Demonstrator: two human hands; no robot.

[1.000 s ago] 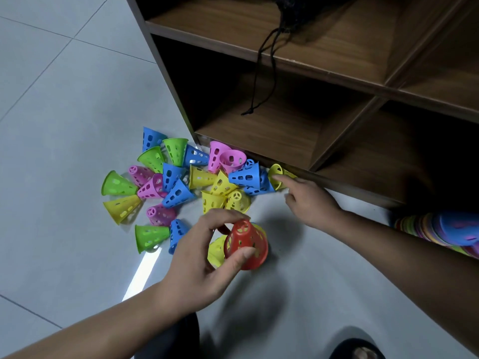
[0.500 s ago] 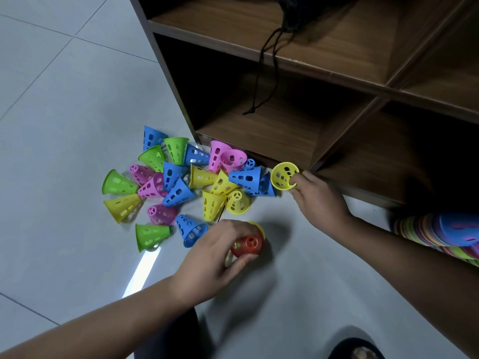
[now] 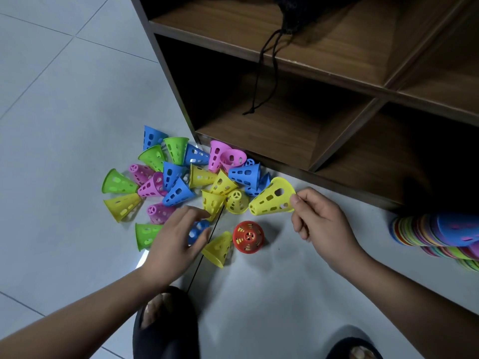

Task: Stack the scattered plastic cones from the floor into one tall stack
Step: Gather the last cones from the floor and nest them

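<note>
Right hand [image 3: 320,218] pinches one yellow cone [image 3: 272,199]; left hand [image 3: 176,237], fingers spread, grasps nothing. Red cone [image 3: 248,237] stands started on the floor [image 3: 285,281]; most scattered cones [image 3: 176,174] remain unstacked

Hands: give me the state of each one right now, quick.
Left hand: open, fingers spread over a blue cone on the floor, not gripping it yet.
Right hand: closed on a yellow cone, pinching its wide rim, lifted off the floor.
</note>
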